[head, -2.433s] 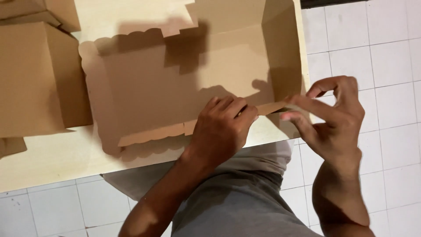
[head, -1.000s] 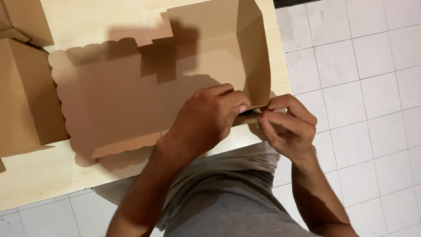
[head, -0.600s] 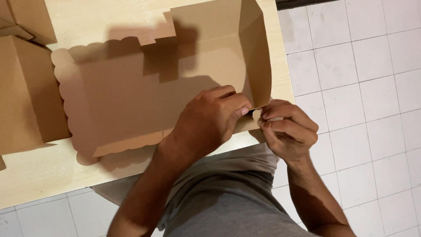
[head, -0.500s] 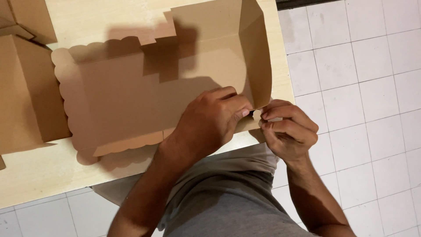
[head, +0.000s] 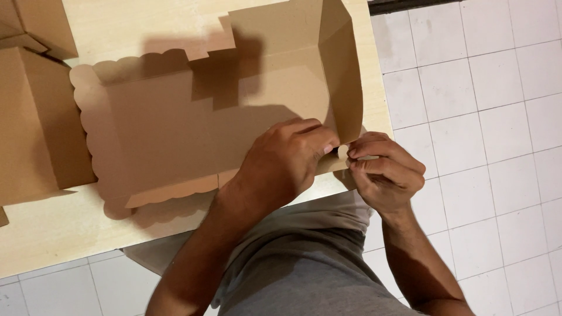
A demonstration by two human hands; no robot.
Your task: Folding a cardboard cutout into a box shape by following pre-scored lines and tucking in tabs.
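Nearest: person's lap in grey shorts [head: 304, 275], w/ a pale cloth or shirt hem just above it at the surface edge. Two bare hands meet at the near right corner of the cardboard box [head: 193, 129]. Left hand [head: 287, 161] lies knuckles-up over the box's near wall, fingers curled and pressing the card down. Right hand [head: 383, 172] is just beside it, thumb and forefinger pinched together on a small tab at that corner; so right grip is clamped on the box's tab, left grip closed down on the wall.

The box is one half-folded brown tray, lying open on the surface [head: 52, 234], a pale wood-look top. Right end wall stands up; near and left flaps w/ scalloped edges lie flat-ish; far wall stands w/ a stepped cut-out.

Farther left: 2 more brown cardboard pieces, a larger folded box [head: 35, 123] touching the frame edge, and another [head: 35, 23] at the far left corner. Count: 3 cardboard items, 2 hands.

Room: white square floor tiles [head: 486, 117] to the right and below; dark strip at the far top right.
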